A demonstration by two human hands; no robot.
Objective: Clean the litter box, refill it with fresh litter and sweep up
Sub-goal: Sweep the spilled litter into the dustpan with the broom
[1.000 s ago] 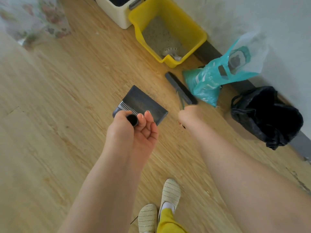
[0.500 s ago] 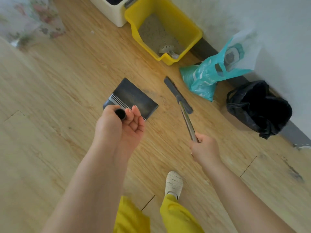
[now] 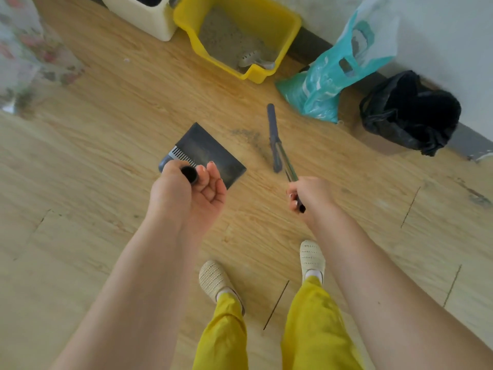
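The dustpan handle [image 3: 190, 174] is being gripped by the left hand [image 3: 186, 194], thumb and index finger curled round its black end, the other fingers [image 3: 213, 172] loosely half-open above the palm. The dark dustpan [image 3: 210, 153] is being held low over the wooden floor [image 3: 106, 124], its toothed comb edge [image 3: 181, 155] showing just beyond the knuckles.

The broom's metal handle [image 3: 289, 169] is being clasped by the right hand [image 3: 309, 194], fingers wrapped tightly round it. The narrow dark broom head [image 3: 273, 134] is being held against the floor, well to the right of the dustpan. A grey scatter of litter dust [image 3: 246, 134] is lying between dustpan and broom head.

The yellow litter box [image 3: 282, 30] is being kept against the wall at the top, holding grey litter [image 3: 226, 41]; a pale slotted scoop [image 3: 250, 58] is resting in its near corner. A cream bin [image 3: 144, 20] is touching its left side. A teal plastic bag [image 3: 320, 86] is slumping just right of the box, and a black bin bag [image 3: 408, 113] is sitting open farther right along the skirting.

Yellow trousers [image 3: 312, 329] and woven pale slippers [image 3: 213, 279] are being seen below, feet apart.
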